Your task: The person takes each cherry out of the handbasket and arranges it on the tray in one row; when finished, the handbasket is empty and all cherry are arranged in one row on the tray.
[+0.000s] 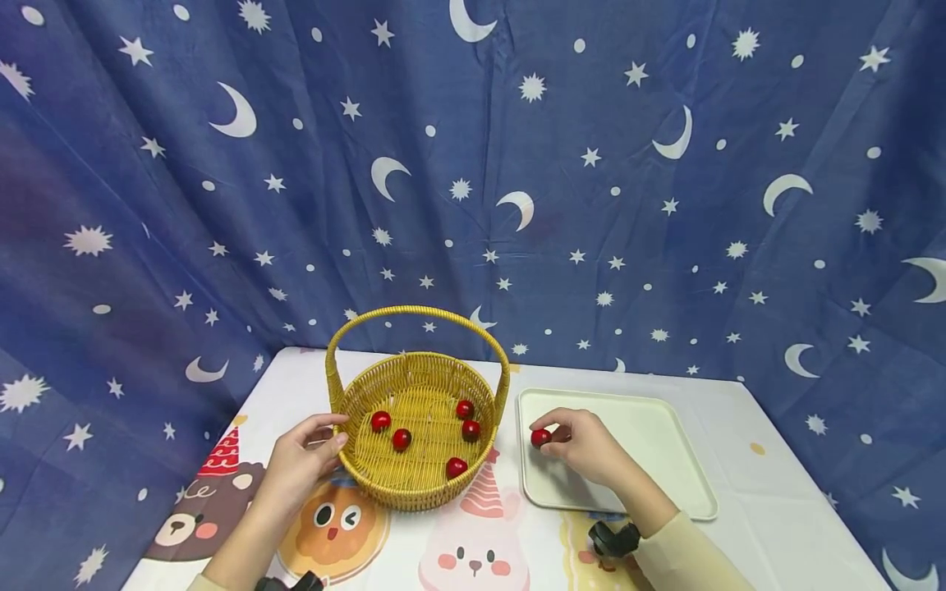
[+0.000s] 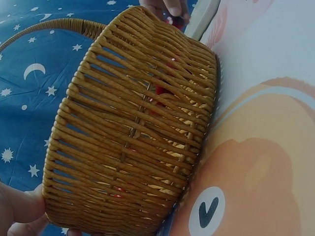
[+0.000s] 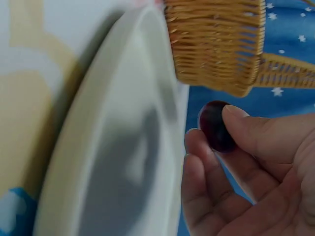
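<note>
At the left, a yellow wicker basket (image 1: 410, 497) with a tall arched handle stands upright and has several small round red fruits inside, among them one red fruit (image 1: 401, 440) near the middle. My left hand (image 1: 303, 460) holds the basket's left rim by the foot of the handle; in the left wrist view its thumb (image 2: 27, 204) lies at the rim. Over the left part of a cream tray (image 1: 643, 468), my right hand (image 1: 584, 443) pinches a dark red round fruit (image 3: 214, 126) between thumb and fingers. The right wrist view shows this fruit held above the tray.
A white tablecloth (image 1: 754, 468) with cartoon animal prints covers the table. Behind it hangs a blue curtain (image 1: 562, 205) with moons and stars. The tray lies to the right of the basket, with a narrow gap between them.
</note>
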{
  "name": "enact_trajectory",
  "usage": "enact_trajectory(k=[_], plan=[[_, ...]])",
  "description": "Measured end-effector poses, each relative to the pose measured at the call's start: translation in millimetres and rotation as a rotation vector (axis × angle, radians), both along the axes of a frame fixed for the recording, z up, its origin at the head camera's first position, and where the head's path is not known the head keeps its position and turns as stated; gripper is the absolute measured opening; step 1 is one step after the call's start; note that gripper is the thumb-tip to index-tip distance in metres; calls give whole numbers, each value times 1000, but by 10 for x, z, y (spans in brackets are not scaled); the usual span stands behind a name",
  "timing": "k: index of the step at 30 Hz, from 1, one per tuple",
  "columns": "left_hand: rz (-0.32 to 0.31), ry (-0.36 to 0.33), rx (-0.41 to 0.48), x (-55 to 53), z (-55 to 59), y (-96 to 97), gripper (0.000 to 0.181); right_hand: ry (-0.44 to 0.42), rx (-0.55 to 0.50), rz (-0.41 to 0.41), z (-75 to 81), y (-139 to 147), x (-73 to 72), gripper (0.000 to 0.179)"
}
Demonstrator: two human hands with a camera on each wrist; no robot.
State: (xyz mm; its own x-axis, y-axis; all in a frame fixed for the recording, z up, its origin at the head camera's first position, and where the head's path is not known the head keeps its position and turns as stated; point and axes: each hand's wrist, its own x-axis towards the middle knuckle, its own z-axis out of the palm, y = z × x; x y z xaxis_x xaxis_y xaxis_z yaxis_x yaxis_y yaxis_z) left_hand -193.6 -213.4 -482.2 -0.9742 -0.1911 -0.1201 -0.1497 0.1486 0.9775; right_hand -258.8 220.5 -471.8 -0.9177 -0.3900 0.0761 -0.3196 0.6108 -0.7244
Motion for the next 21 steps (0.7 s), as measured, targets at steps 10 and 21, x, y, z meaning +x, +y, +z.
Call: enact_trajectory(k=[10, 21], plan=[[6, 0, 18, 8, -10, 4, 41, 8, 122, -20, -211, -85, -197, 33], [8, 11, 18, 25, 31, 12, 40, -3, 120, -61, -222, -110, -175, 39]])
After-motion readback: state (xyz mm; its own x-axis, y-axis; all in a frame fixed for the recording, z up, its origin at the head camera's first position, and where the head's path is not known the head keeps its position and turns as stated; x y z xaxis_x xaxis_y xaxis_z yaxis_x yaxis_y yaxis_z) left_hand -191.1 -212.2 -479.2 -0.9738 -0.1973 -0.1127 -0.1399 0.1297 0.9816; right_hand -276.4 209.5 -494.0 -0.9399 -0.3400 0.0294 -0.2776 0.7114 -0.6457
